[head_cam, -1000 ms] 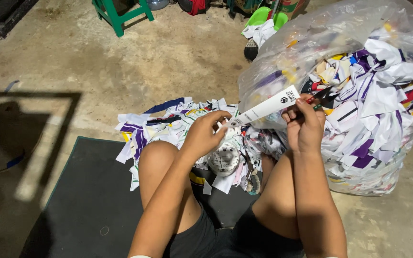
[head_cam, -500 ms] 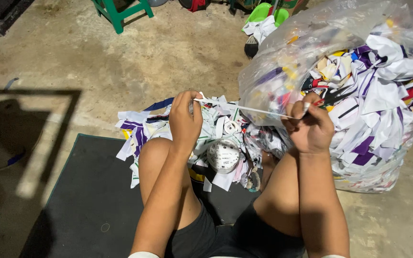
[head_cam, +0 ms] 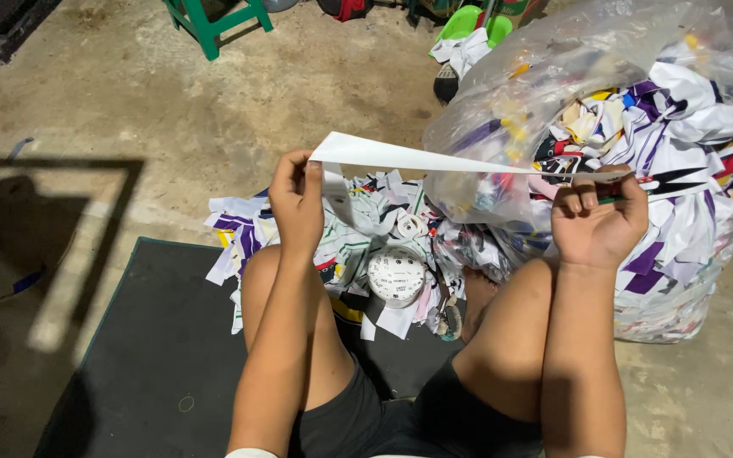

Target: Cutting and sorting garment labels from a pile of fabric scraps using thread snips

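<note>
Paper strip [head_cam: 422, 159] between left hand [head_cam: 297, 199] and right hand [head_cam: 597, 222]

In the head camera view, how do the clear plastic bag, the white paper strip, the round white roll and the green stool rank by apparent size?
1. Clear plastic bag, by far the largest.
2. White paper strip, stretched between left hand and right hand.
3. Green stool and round white roll: unsure, since the stool is cropped and farther away.

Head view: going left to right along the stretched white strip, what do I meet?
Left hand gripping the strip's wide end → white strip → right hand holding the narrow end → clear bag of scraps.
</note>
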